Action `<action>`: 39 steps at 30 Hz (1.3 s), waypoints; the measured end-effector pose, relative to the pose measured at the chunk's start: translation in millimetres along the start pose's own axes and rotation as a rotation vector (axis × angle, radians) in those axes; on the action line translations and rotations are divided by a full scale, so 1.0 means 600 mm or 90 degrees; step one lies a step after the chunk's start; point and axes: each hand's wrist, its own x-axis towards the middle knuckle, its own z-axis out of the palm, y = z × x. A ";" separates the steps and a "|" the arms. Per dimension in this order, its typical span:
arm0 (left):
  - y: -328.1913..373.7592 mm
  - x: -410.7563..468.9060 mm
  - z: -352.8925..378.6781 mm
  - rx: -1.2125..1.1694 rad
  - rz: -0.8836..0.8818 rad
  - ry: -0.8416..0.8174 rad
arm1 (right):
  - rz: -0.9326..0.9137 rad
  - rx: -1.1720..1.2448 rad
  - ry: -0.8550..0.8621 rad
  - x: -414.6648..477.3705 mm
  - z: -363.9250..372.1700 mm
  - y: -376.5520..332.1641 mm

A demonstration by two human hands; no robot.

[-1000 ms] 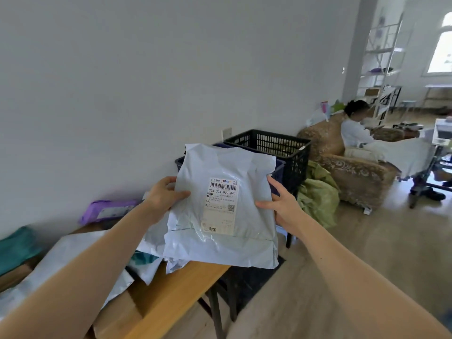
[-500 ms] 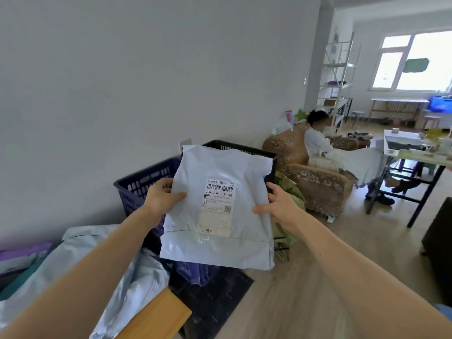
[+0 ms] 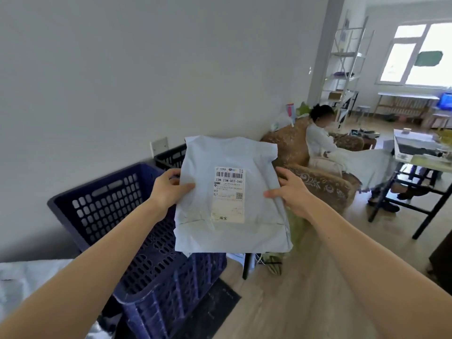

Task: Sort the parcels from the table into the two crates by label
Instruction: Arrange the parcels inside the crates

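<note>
Head view: pale grey-blue soft plastic mailer parcel is held up in mid-air, label side to cam, white printed label reads 23M-23M-Q02-040. Left hand pinches its left edge, thumb on front, fingers curled behind; right hand grips the right edge likewise. Parcel is by the far corner of the dark blue slotted plastic crate; the black slotted plastic crate is just behind. Risk, imo: crates sit side by side, so a sloppy drop lands in the wrong one; slick film may slip if one hand releases early.
</note>
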 end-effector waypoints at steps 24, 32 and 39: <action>0.016 0.409 0.240 0.085 -0.026 0.365 | -0.116 -0.125 -0.250 0.641 -0.071 -0.038; -0.077 0.488 0.220 0.166 -0.165 0.433 | -0.095 -0.195 -0.301 0.742 0.014 0.028; -0.164 0.574 0.207 0.302 -0.339 0.387 | -0.052 -0.302 -0.361 0.813 0.097 0.100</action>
